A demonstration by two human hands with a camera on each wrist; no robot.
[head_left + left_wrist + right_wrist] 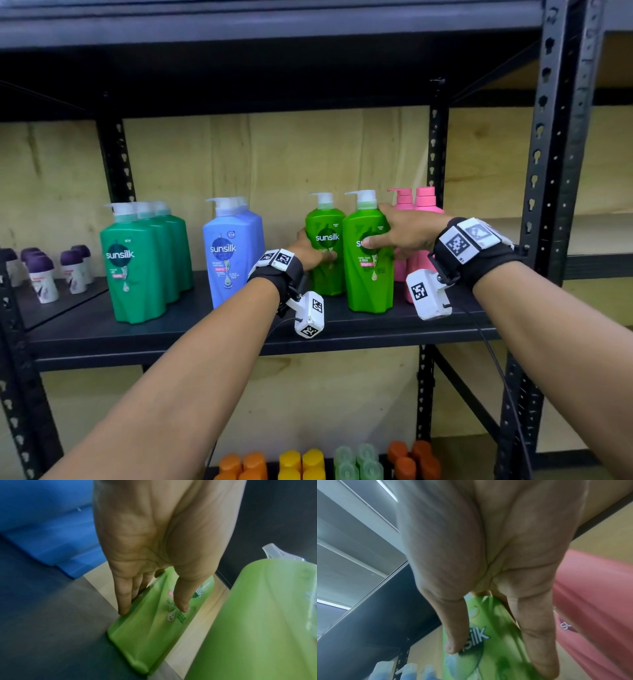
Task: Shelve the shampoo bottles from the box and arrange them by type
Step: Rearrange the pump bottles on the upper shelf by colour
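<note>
Gripping one light-green shampoo bottle in each hand, we stand both upright on the black shelf [191, 329], between the blue bottles [233, 250] and the pink bottles [416, 240]. Our left hand [310, 250] wraps the rear light-green bottle [325, 246] at mid-body, its fingers [124, 596] along one side and the thumb across the label. Our right hand [404, 229] clasps the front light-green bottle [368, 260] high on the shoulder, thumb on the front label, fingers [537, 635] curled round the far side next to the pink ones. Both forearms reach forward and roughly level, wrists straight. We judge these full pump bottles fairly heavy, rigid and smooth-walled, so likely slippery; the waisted middle of the body looks the surest place to hold, not the pump head, which could turn or lift. The dark-green bottles [144, 263] stand in their own row further left, well apart, so the two in hand appear to be joining a new group by type
</note>
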